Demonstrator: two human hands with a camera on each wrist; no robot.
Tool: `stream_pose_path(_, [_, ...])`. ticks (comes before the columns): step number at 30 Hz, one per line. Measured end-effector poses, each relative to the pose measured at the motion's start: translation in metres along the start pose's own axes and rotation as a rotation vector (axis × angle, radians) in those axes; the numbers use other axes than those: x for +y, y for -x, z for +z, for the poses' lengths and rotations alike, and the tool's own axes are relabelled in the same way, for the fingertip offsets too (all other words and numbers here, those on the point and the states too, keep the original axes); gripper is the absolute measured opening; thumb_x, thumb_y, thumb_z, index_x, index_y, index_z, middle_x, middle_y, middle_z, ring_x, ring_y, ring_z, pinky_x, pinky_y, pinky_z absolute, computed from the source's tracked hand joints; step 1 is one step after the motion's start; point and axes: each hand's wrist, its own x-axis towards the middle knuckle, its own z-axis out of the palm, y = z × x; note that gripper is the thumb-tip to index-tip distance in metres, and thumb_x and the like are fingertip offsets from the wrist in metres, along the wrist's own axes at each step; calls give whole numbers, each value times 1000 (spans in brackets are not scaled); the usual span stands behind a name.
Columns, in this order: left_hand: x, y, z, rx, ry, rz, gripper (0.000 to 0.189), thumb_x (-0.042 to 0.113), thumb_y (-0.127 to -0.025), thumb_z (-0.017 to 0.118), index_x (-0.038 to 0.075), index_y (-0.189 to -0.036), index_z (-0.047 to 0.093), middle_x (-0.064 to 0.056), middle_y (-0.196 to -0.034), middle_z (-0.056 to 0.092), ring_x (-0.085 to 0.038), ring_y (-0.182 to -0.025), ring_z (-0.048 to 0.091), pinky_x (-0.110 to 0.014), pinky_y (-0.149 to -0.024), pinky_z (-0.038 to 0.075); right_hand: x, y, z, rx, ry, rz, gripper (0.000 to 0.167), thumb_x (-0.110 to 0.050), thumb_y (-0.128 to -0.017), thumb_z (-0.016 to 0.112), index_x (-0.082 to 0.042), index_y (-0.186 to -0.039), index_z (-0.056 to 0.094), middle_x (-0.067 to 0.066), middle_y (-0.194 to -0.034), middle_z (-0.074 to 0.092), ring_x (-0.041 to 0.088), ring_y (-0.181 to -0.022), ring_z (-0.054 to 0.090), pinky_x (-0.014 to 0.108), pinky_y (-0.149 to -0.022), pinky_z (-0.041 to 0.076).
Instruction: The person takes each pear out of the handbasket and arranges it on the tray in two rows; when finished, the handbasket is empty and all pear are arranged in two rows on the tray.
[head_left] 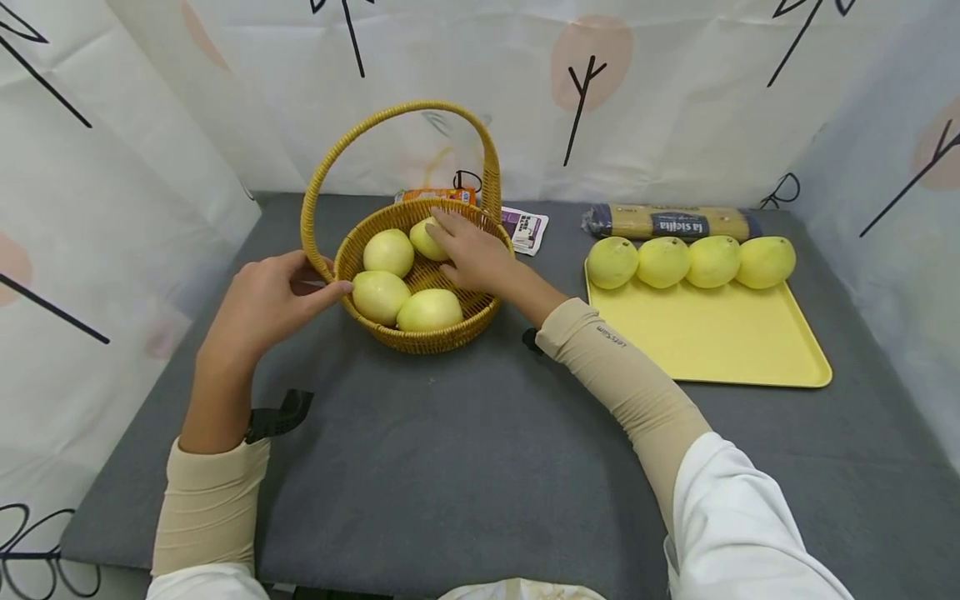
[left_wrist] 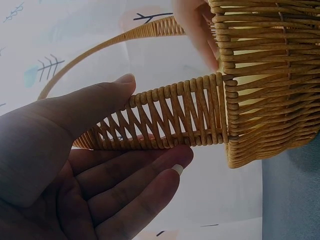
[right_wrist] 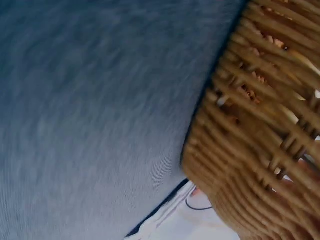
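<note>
Across the near stretch of dark grey cloth-covered table [head_left: 450, 467], reaches forward with both arms. At the left side of the round, golden-brown woven-wicker basket [head_left: 420, 340], grips the foot of the tall arched wicker handle [head_left: 315, 192] with the left hand [head_left: 258, 304], thumb and fingers set along opposite edges. Seems a one-sided hold: might tip or swivel the basket if pulled sideways or pressed down.

Just inside the front rim, find two smooth, pale-yellow rounded fruits [head_left: 378, 297], side by side; could roll together if tilted. To the right, beyond the bare near part of a yellow rectangular tray [head_left: 712, 342], see four matching fruits [head_left: 662, 262] in a row along the far edge. Could send one rolling by brushing the tray with the beige right sleeve [head_left: 637, 383], close to the left corner.

Deeper in the basket, note a third fruit [head_left: 388, 252] and, toward the back, a fourth [head_left: 423, 242], touched with the fingertips of the right hand [head_left: 476, 254]. Cannot tell whether gripped or merely touched, with the underside hidden. Might slip from a loose hold on such smooth skin, or knock against the neighbouring fruit.

Farthest back, behind the basket, spot a purple-and-white packet [head_left: 525, 229]; could get shoved by any backward slide.
</note>
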Motion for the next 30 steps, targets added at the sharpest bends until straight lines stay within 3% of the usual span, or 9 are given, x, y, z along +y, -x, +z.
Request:
stream_pose_path(3, [1,-1,0,-4,-2,1,48,47,-92,72,5,-114,68,-17,-110,72,-34,-99,69,-54,-81,54,-1,2,0,70,22,6,48,-16,-99,60,-3,-145,51,18,-151,44,34,-138,42,41,-111,38])
stream_pose_path(5, [1,-1,-1,-5,-5,-3,49,48,-92,71,5,-115,67,-17,-110,72,-34,-100,69,-54,-81,53,-2,5,-1,198,13,11,36,-15,-98,61,-3,-132,62,17,-132,59,32,-122,54,40,-101,46])
stream_pose_path(8, [0,-1,-2,-4,-12,-7,51,50,-91,71,5,-115,67,-18,-111,72,-35,-100,69,-54,-81,53,-2,6,-1,335,-26,33,30,-17,-96,64,-3,-123,66,15,-114,61,31,-105,57,41,-85,50])
stream_pose_path(10, [0,-1,-2,-5,-14,-9,53,52,-91,70,5,-115,67,-18,-111,72,-35,-100,69,-54,-81,53,-1,6,0,308,-35,50,42,-25,-95,68,-6,-132,61,17,-125,57,33,-114,54,43,-88,50])
stream_pose_path(13, [0,0,-2,-15,-9,-9,54,53,-91,69,5,-115,67,-18,-111,72,-35,-100,69,-54,-82,53,-1,6,2,136,-12,56,62,-31,-92,73,-12,-147,49,20,-147,41,37,-132,43,47,-96,48])
stream_pose_path(16, [-1,0,0,-20,-4,-9,51,50,-92,70,5,-115,67,-17,-111,72,-34,-100,69,-54,-81,53,-2,5,2,43,31,61,62,-27,-93,72,-12,-148,46,20,-147,40,39,-129,45,47,-96,48])
stream_pose_path(20, [-1,-1,0,-4,-2,0,48,47,-91,72,6,-114,68,-16,-110,72,-34,-99,69,-53,-81,53,-2,5,1,113,39,125,61,-23,-92,73,-9,-145,47,18,-131,48,37,-109,52,46,-85,52])
stream_pose_path(25, [0,-2,0,-1,6,7,47,47,-91,72,6,-113,67,-16,-110,72,-34,-99,69,-53,-81,53,-1,6,-1,105,4,165,66,-23,-91,74,-13,-150,45,16,-126,44,33,-111,47,44,-80,51])
stream_pose_path(30, [-1,0,0,-3,3,-1,47,46,-92,72,5,-112,67,-17,-109,72,-34,-100,69,-54,-81,53,-1,6,0,99,-41,158,57,-23,-90,76,-11,-140,51,16,-133,44,34,-117,48,45,-82,51])
